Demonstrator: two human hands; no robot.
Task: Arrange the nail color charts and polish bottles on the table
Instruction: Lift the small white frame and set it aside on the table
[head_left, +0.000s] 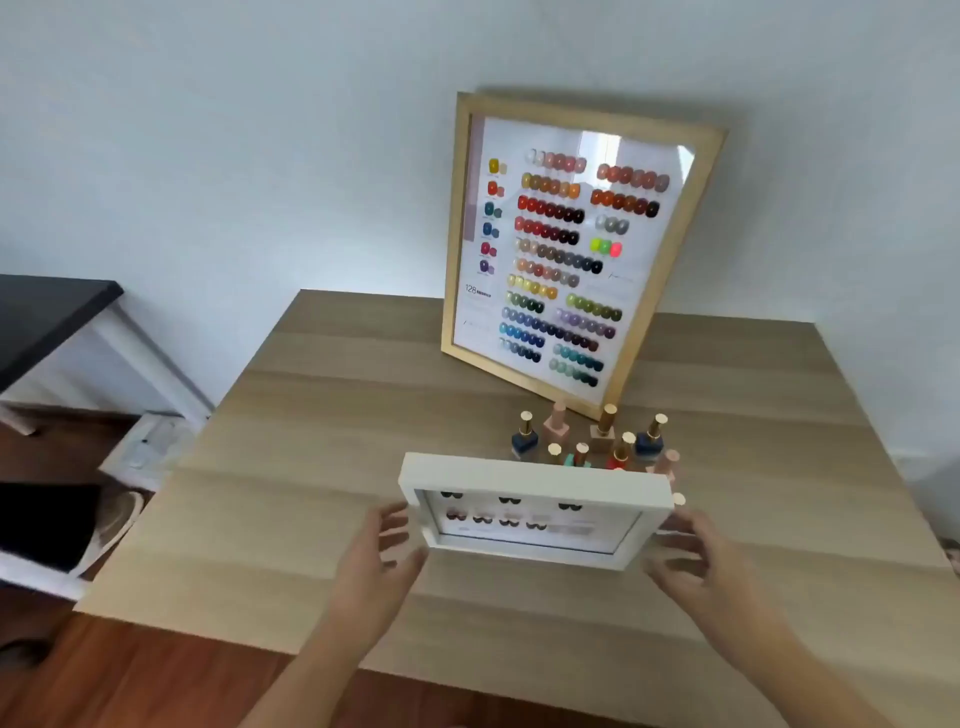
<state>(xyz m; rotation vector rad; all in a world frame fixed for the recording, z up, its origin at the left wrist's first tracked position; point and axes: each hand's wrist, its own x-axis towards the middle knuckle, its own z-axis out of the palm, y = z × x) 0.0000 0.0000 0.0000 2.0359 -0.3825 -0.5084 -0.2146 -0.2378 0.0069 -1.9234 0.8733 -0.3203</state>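
Note:
A small white-framed nail color chart (535, 478) stands tilted on the wooden table (311, 467), with dark nail samples showing behind its glass. My left hand (382, 551) is at its left edge and my right hand (691, 556) at its right edge. Both have their fingers spread, and neither is closed around the frame. Just behind the chart stands a cluster of several polish bottles (605, 431) with gold and pink caps. A large wood-framed color chart (452, 234) leans against the wall at the back.
A dark-topped white table (57, 312) stands to the left, with a white power strip (145, 447) on the floor beside it. The table's near edge runs just below my forearms. Brown wooden floor lies at the lower left.

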